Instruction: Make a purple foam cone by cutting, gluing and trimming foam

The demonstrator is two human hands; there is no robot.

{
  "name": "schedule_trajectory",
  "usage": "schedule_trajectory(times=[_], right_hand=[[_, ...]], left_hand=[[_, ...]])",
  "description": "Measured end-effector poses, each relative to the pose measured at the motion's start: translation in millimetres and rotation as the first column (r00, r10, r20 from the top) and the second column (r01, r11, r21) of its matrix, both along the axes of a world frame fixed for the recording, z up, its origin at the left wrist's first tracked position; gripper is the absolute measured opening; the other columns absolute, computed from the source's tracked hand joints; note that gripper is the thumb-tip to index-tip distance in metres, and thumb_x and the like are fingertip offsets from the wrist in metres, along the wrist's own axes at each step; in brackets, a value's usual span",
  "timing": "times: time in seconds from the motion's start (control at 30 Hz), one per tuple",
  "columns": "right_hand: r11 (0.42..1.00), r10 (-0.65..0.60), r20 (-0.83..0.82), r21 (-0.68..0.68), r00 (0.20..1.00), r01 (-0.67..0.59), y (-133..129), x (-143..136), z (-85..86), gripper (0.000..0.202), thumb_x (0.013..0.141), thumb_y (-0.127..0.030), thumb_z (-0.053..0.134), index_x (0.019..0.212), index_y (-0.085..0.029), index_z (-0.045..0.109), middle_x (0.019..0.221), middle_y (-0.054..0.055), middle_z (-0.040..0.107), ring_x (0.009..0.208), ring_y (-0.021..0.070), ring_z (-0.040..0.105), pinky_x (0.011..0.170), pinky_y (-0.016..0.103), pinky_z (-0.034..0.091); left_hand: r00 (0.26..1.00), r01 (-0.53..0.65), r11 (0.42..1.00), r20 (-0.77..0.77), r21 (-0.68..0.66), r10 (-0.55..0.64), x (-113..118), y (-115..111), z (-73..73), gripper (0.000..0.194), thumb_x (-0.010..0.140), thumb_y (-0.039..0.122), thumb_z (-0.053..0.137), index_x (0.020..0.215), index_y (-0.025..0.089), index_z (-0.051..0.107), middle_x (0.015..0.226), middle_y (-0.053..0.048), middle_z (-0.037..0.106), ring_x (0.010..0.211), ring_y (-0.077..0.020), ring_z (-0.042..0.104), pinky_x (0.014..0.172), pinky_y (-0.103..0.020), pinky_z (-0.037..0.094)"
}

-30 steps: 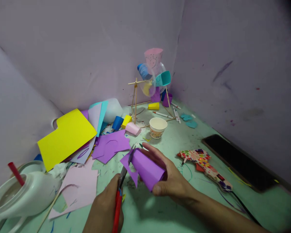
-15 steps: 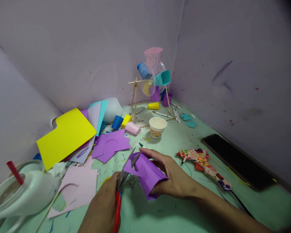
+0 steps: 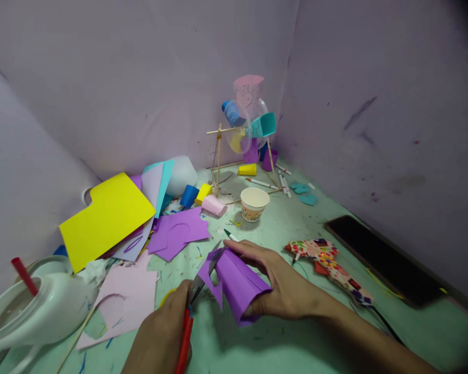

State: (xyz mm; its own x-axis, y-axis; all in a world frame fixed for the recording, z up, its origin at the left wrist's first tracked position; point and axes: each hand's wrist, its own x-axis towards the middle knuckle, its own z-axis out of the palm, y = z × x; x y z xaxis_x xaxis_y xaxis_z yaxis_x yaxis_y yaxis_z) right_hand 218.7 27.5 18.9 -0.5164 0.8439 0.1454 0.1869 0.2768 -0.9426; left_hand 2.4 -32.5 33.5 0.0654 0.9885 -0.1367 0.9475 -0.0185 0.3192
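In my left hand (image 3: pixel 166 322) is a pair of scissors (image 3: pixel 185 335) with red and yellow handles. Their blades lie across the upper left end of a purple paper cup (image 3: pixel 239 285), where a partly cut strip (image 3: pixel 214 288) of the same paper hangs down. My right hand (image 3: pixel 275 280) wraps around the cup, fingers over its top and thumb at its lower opening. Just beyond the fingertips lies a marker (image 3: pixel 231 235) with a dark tip. A printed paper cup (image 3: pixel 254 205) stands upright farther back.
A floral glue gun (image 3: pixel 327 265) and a black phone (image 3: pixel 378 257) lie at right. Coloured paper sheets (image 3: pixel 109 218) are heaped at left beside a white pot (image 3: pixel 42 311). At the back stands a stick frame (image 3: pixel 219 161) bearing a wheel with coloured cups (image 3: pixel 263 124).
The scissor blades have closed further along the end of the purple cup. The cut strip now hangs lower and farther from the cup. My right hand has barely moved.
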Motion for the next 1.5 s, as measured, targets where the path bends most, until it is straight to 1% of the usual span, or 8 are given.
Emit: schedule_trajectory(times=[0.13,0.27,0.63,0.77,0.9,1.13,1.27,1.5], right_hand=[[0.997,-0.002,-0.009,-0.078,1.000,0.002,0.5,2.9,-0.2,0.099,0.053,-0.024,0.081,0.140,-0.014,0.037,0.135,0.018,0.049,0.119,0.0339,0.050,0.103,0.052,0.035],[0.990,0.008,-0.030,-0.139,1.000,-0.012,0.8,4.2,-2.0,0.109,0.055,-0.024,0.082,0.146,-0.016,0.023,0.130,0.017,0.052,0.116,0.0318,0.053,0.101,0.051,0.037],[0.993,0.034,-0.031,-0.116,0.999,-0.037,0.8,9.6,-1.0,0.111,0.055,-0.023,0.083,0.147,-0.020,0.019,0.128,0.014,0.052,0.116,0.0313,0.051,0.101,0.049,0.035],[0.963,-0.007,-0.190,-0.265,0.982,-0.045,0.5,3.7,-2.4,0.116,0.049,-0.028,0.087,0.145,-0.021,0.022,0.130,0.015,0.045,0.116,0.0323,0.049,0.100,0.050,0.034],[0.934,-0.067,-0.365,-0.350,0.929,-0.070,-0.4,-2.3,-6.9,0.117,0.046,-0.033,0.087,0.143,-0.016,0.025,0.128,0.017,0.044,0.119,0.0338,0.047,0.102,0.050,0.031],[0.954,-0.068,-0.304,-0.299,0.950,-0.027,-6.1,-5.3,-7.8,0.114,0.049,-0.020,0.083,0.145,-0.016,0.021,0.127,0.016,0.047,0.118,0.0320,0.048,0.104,0.050,0.026],[0.959,-0.071,-0.272,-0.282,0.960,-0.009,-6.7,-4.4,-7.4,0.116,0.046,-0.020,0.084,0.145,-0.014,0.022,0.127,0.017,0.048,0.116,0.0332,0.049,0.104,0.051,0.026],[0.968,-0.026,-0.325,-0.245,0.945,-0.057,-6.3,-2.9,-5.8,0.107,0.054,-0.019,0.079,0.145,-0.013,0.024,0.123,0.015,0.052,0.112,0.0313,0.053,0.102,0.048,0.031]], left_hand=[[0.999,0.034,0.999,0.014,0.008,-0.034,-4.9,-0.3,-5.3,0.048,0.076,0.015,0.035,0.118,0.025,0.054,0.108,-0.006,0.070,0.107,-0.0222,0.063,0.094,-0.033,0.047],[0.996,0.068,0.993,0.044,0.095,-0.073,-9.4,-2.7,-12.2,0.044,0.080,0.020,0.034,0.119,0.026,0.054,0.104,-0.005,0.071,0.108,-0.0217,0.063,0.089,-0.029,0.050],[0.984,0.049,0.995,0.168,0.089,-0.063,-11.0,0.4,-8.0,0.039,0.080,0.021,0.038,0.111,0.029,0.060,0.085,-0.001,0.074,0.101,-0.0197,0.066,0.081,-0.024,0.052],[0.979,0.050,0.998,0.198,0.042,-0.058,-11.4,1.5,-9.9,0.036,0.085,0.031,0.040,0.116,0.028,0.058,0.088,-0.002,0.074,0.100,-0.0217,0.066,0.077,-0.026,0.054],[0.982,-0.042,0.998,0.184,0.047,0.033,-11.3,-1.6,-16.1,0.036,0.086,0.038,0.045,0.117,0.027,0.059,0.109,-0.004,0.071,0.109,-0.0242,0.062,0.090,-0.034,0.051],[0.981,-0.089,0.994,0.179,0.056,0.078,-12.5,-4.6,-20.2,0.043,0.086,0.036,0.044,0.125,0.022,0.054,0.126,-0.009,0.061,0.116,-0.0272,0.056,0.098,-0.041,0.045],[0.981,-0.075,0.995,0.184,0.065,0.062,-14.0,-5.8,-18.6,0.043,0.085,0.037,0.046,0.126,0.025,0.054,0.125,-0.006,0.062,0.117,-0.0267,0.056,0.097,-0.039,0.046],[0.980,-0.019,0.995,0.199,0.095,0.000,-20.7,1.8,-22.8,0.038,0.083,0.035,0.045,0.116,0.025,0.061,0.117,-0.005,0.067,0.111,-0.0263,0.060,0.096,-0.036,0.046]])
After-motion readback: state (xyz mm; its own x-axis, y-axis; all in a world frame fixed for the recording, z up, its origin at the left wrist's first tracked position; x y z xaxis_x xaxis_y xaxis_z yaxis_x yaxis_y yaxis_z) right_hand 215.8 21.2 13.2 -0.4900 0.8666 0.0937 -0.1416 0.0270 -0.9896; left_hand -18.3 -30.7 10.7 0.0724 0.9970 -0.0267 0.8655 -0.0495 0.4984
